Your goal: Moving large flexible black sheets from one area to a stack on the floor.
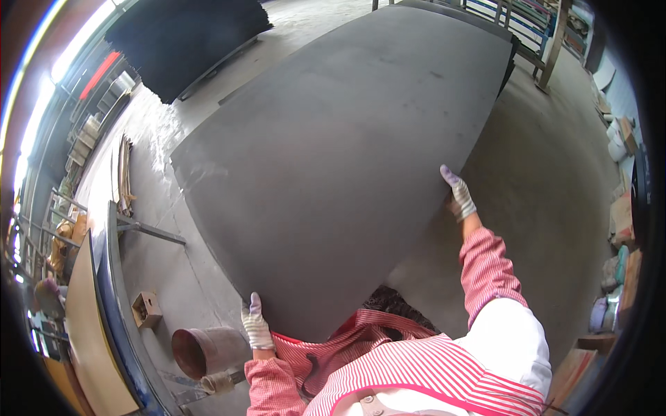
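Hands gripping large grey sheet [333,166] | left hand [257,324] pinches my 7 o'clock edge | right hand [458,195] clamps 3 o'clock edge | sheet lifted over concrete floor [548,180], not yet set down | rusty metal bucket [205,350] at 8 o'clock

- I note rusty metal bucket [201,350] on floor, lower left
- small cardboard box [146,309] nr it
- black sheet stack [184,38] upper left
- blue rack [517,24] far end
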Motion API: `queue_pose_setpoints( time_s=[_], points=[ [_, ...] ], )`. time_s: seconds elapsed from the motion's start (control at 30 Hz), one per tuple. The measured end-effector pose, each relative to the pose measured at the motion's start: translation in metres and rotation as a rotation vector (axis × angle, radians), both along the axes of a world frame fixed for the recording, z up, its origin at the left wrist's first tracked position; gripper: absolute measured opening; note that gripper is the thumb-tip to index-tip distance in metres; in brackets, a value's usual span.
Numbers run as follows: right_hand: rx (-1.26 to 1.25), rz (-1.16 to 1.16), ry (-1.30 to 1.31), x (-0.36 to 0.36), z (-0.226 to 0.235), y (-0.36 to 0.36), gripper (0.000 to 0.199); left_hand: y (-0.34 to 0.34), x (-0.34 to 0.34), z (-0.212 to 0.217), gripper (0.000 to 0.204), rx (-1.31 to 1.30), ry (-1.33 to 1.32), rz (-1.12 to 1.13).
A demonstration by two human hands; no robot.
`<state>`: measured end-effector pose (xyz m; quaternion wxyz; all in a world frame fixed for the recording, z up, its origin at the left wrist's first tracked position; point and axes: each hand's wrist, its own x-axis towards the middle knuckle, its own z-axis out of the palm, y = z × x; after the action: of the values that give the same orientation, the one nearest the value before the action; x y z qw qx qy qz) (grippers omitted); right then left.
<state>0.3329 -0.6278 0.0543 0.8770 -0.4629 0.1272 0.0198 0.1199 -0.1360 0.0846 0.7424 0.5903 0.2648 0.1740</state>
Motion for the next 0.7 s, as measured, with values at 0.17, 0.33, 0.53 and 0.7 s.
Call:
queue_pose_setpoints(
  time_s=[0.17,0.33,0.53,0.7],
  points=[
    [0.015,-0.128,0.134,0.069,-0.011,-0.028,0.053,-0.016,0.091,0.0,0.044,-0.045,0.088,-0.344],
    [-0.283,-0.107,0.248,0.069,-0.007,0.024,0.047,-0.034,0.172,-0.037,0.085,0.113,0.15,-0.337],
    [-0.323,0.026,0.308,0.073,-0.052,-0.012,0.048,-0.125,0.242,-0.043,0.08,0.425,0.201,-0.509],
    [-0.433,-0.003,0.451,0.083,-0.057,0.013,0.056,-0.099,0.211,-0.084,0.08,-0.017,0.192,-0.322]
  ],
)
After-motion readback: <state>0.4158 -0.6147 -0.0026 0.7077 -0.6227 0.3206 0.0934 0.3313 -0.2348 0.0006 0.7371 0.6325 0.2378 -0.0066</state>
